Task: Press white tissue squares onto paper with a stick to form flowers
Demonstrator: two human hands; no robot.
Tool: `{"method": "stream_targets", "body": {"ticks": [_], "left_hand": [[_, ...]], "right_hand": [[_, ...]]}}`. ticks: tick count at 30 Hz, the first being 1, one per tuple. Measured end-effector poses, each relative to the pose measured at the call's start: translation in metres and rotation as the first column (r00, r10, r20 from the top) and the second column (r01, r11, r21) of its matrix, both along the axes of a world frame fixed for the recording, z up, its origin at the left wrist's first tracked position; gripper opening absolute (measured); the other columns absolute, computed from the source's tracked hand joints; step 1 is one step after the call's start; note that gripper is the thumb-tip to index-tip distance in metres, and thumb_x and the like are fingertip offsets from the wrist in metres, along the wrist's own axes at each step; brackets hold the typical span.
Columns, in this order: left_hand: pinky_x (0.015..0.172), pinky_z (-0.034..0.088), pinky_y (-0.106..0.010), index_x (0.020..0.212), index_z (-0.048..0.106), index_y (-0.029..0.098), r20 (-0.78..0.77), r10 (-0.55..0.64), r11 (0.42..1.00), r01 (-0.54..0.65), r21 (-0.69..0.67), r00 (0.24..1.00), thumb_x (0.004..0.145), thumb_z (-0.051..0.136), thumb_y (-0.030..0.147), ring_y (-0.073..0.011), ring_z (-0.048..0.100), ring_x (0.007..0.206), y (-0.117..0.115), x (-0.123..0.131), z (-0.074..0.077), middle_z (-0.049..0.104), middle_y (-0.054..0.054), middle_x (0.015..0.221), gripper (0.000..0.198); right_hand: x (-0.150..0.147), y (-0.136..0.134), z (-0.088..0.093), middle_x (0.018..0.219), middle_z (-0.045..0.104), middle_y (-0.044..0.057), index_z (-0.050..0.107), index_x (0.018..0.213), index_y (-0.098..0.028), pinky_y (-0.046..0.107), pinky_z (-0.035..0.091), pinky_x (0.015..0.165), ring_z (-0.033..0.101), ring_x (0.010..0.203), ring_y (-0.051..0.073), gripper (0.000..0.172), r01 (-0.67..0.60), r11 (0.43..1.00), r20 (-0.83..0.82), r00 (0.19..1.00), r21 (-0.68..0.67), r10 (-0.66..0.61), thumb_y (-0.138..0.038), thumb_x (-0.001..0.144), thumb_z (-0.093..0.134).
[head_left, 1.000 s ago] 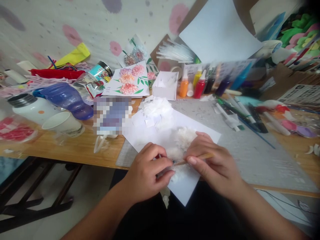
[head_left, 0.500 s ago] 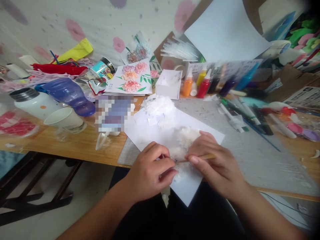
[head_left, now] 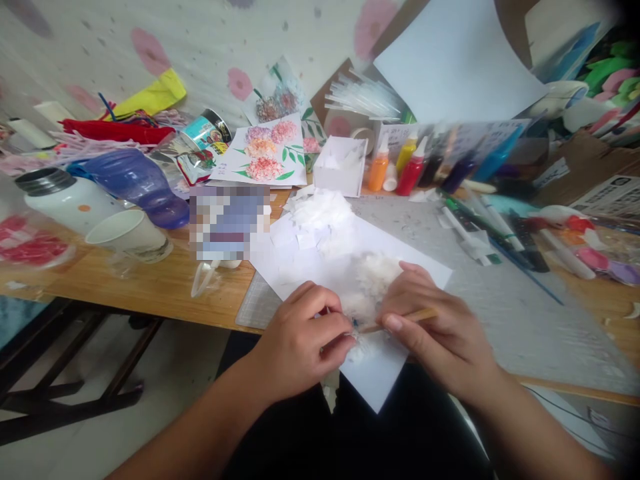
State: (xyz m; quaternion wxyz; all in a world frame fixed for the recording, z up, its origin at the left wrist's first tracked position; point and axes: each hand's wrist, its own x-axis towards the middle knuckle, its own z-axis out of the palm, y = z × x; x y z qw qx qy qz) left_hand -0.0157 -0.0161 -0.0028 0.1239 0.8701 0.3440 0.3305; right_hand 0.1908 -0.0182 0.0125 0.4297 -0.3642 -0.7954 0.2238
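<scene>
Over the near half of a white paper sheet (head_left: pixel 383 373), my left hand (head_left: pixel 310 333) pinches something too small and blurred to name. A thin wooden stick (head_left: pixel 423 315) is gripped between the thumb and fingers of my right hand (head_left: pixel 440 320), its tip pointing left toward my left fingertips. Fluffy white clusters (head_left: pixel 377 275) lie on the sheet just beyond and between my hands. Farther back on the same sheet sits a heap of white paper scraps (head_left: pixel 320 213).
Beneath the sheet is a grey cutting mat (head_left: pixel 520 320). To the left stand a paper cup (head_left: pixel 131 237) and a white bottle (head_left: pixel 75 200). Paint bottles (head_left: pixel 411 171), a small white box (head_left: pixel 339 167) and a flower painting (head_left: pixel 267 153) line the back. Pens (head_left: pixel 467 233) lie at right.
The view has shifted slightly. The stick in my right hand has tilted a little, and both hands stay close together over the sheet.
</scene>
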Motion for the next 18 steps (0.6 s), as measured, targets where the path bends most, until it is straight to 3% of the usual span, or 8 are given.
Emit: {"method": "stream_targets", "body": {"ticks": [4,9,13,16,18], "left_hand": [[0.068,0.046,-0.029,0.077,0.069,0.017,0.002,0.012,0.999,-0.012,-0.033,1.0,0.077,0.066,0.013,-0.0157,0.051,0.077,-0.002,-0.001,0.002,0.056,-0.004,0.082,0.005],[0.066,0.049,-0.026,0.085,0.066,0.018,0.029,0.002,0.972,0.005,-0.235,1.0,0.077,0.065,0.014,-0.0145,0.057,0.08,0.002,-0.014,0.013,0.057,-0.005,0.092,0.01],[0.07,0.049,-0.03,0.084,0.061,0.02,-0.025,0.206,0.969,-0.207,-0.134,0.978,0.082,0.055,0.014,-0.0159,0.059,0.078,0.027,-0.025,0.024,0.061,-0.003,0.085,0.009],[0.068,0.049,-0.032,0.091,0.061,0.021,-0.237,0.393,0.91,-0.413,-0.039,0.888,0.081,0.059,0.021,-0.018,0.059,0.074,0.055,-0.024,0.029,0.066,-0.002,0.087,0.01],[0.069,0.049,-0.033,0.093,0.063,0.021,-0.357,0.421,0.887,-0.461,-0.032,0.834,0.081,0.062,0.025,-0.0194,0.06,0.076,0.073,-0.019,0.032,0.067,-0.002,0.09,0.013]], "right_hand": [[0.0,0.0,0.001,0.065,0.063,-0.003,0.061,0.076,-0.024,0.048,0.032,0.098,0.06,0.066,0.016,0.015,-0.011,1.0,0.003,1.0,0.011,0.011,-0.017,0.086,0.054],[0.002,-0.002,-0.001,0.068,0.063,-0.003,0.058,0.074,-0.023,0.047,0.035,0.097,0.061,0.065,0.015,0.017,0.083,0.996,-0.134,0.988,0.041,-0.076,-0.013,0.087,0.052],[0.003,-0.002,-0.007,0.069,0.066,-0.004,0.057,0.073,-0.025,0.045,0.039,0.096,0.063,0.067,0.015,0.019,0.233,0.969,-0.312,0.929,0.08,-0.198,-0.012,0.086,0.052],[0.004,-0.003,-0.009,0.071,0.067,-0.003,0.058,0.075,-0.025,0.044,0.041,0.094,0.063,0.067,0.016,0.018,0.273,0.957,-0.316,0.92,0.096,-0.231,-0.011,0.086,0.052],[0.004,-0.004,-0.009,0.071,0.068,-0.003,0.059,0.076,-0.025,0.044,0.041,0.092,0.063,0.067,0.016,0.019,0.275,0.956,-0.295,0.926,0.105,-0.234,-0.011,0.087,0.052]]}}
